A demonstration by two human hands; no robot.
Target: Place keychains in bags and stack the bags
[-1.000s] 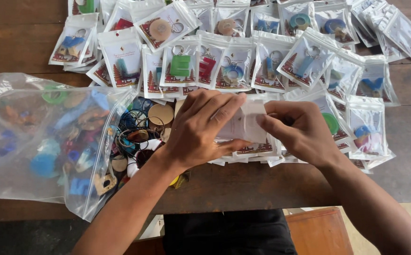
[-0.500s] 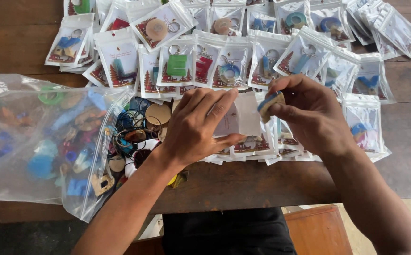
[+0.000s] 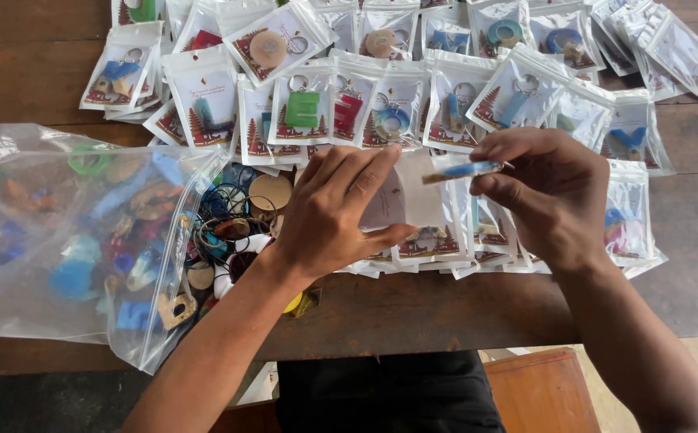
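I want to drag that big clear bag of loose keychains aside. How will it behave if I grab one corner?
The big clear bag looks thin and crinkled, so it will probably flop and stretch rather than slide as one piece. Its mouth seems open by the left hand, with loose keychains already spilled out, so more may tumble out. Packed this full, it is likely heavy for a corner grip.

Contents of big clear plastic zip bag [image 3: 52, 265] smeared behind glare, just coloured blobs. Top row of small clear keychain packets [image 3: 381, 32] chopped by upper edge. Small white sachet [image 3: 405, 200] half buried under left hand [image 3: 337, 212]. Blue piece [image 3: 465, 169] pinched by right hand [image 3: 553, 192], shape unreadable edge-on.
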